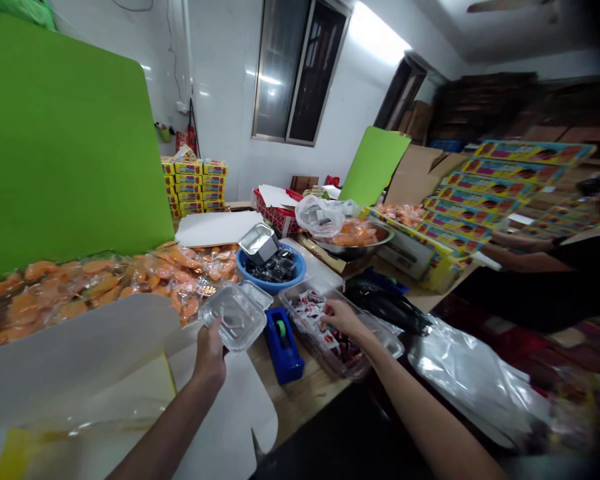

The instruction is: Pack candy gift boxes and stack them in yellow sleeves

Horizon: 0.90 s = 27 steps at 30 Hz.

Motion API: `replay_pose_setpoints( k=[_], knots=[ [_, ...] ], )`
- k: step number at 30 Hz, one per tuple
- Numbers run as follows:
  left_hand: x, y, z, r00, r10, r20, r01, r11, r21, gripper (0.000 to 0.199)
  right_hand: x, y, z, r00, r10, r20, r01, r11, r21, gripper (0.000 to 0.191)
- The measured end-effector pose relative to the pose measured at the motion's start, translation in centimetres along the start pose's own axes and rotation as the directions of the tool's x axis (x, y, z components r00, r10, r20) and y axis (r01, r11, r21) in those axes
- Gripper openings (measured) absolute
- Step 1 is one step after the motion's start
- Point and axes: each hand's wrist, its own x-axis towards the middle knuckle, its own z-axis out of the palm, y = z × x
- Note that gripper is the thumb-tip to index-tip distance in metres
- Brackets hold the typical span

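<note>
My left hand [211, 353] grips a clear plastic container [236, 319] by its near edge, above white card flaps. My right hand [341, 317] is over a clear bin [353, 367] of small white and red packets [314, 313]; its fingers are pinched together, and what they hold, if anything, is too small to name. A blue tape dispenser [289, 357] stands between the hands. Behind it, a blue basin [275, 287] holds black items, with silver trays [259, 243] on top.
Bagged orange pieces [100, 280] lie at left beside a green board [65, 147]. A metal bowl [380, 235] stands behind the bin. Plastic bags [470, 367] lie at right. Stacked yellow boxes [485, 193] and a person in black [575, 267] are farther right.
</note>
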Motion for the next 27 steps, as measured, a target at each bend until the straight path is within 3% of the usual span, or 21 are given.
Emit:
replay_pose_setpoints(
  k=[5, 8, 12, 15, 18, 21, 24, 27],
  knots=[
    [-2.8, -2.5, 0.5, 0.965, -0.179, 0.189, 0.122, 0.952, 0.281, 0.028, -0.1, -0.6, -1.8, 0.998, -0.003, -0.063, 0.01, 0.994, 0.112, 0.011],
    [-3.6, -4.0, 1.2, 0.946, -0.233, 0.227, 0.15, 0.931, 0.332, 0.023, -1.4, -2.3, -3.1, 0.999, -0.037, -0.019, 0.041, 0.967, 0.252, 0.015],
    [-4.2, -5.0, 2.2, 0.934, -0.291, 0.207, 0.204, 0.91, 0.361, 0.021, -3.7, -5.6, -4.0, 0.991, -0.091, 0.094, 0.009, 0.763, 0.646, 0.021],
    [-4.6, -5.2, 2.8, 0.906, -0.375, 0.198, 0.282, 0.881, 0.38, 0.025, -4.7, -7.2, -4.1, 0.966, -0.178, 0.188, -0.015, 0.686, 0.727, 0.023],
    [-5.0, -5.3, 3.0, 0.877, -0.442, 0.188, 0.341, 0.848, 0.406, 0.024, -4.6, -6.8, -3.6, 0.958, -0.189, 0.216, 0.012, 0.777, 0.629, 0.02],
    [-5.1, -5.2, 2.8, 0.873, -0.455, 0.178, 0.366, 0.85, 0.378, 0.019, -4.1, -4.6, -2.8, 0.98, -0.123, 0.154, 0.082, 0.965, 0.25, 0.015],
    [-5.1, -5.0, 2.6, 0.87, -0.463, 0.168, 0.391, 0.856, 0.338, 0.018, -4.2, -2.3, -1.7, 0.986, -0.098, 0.134, 0.109, 0.992, -0.071, 0.008],
    [-5.0, -4.5, 2.5, 0.867, -0.476, 0.149, 0.41, 0.85, 0.33, 0.019, -4.3, -1.3, -0.8, 0.976, -0.103, 0.193, 0.127, 0.985, -0.115, 0.011]
  ],
)
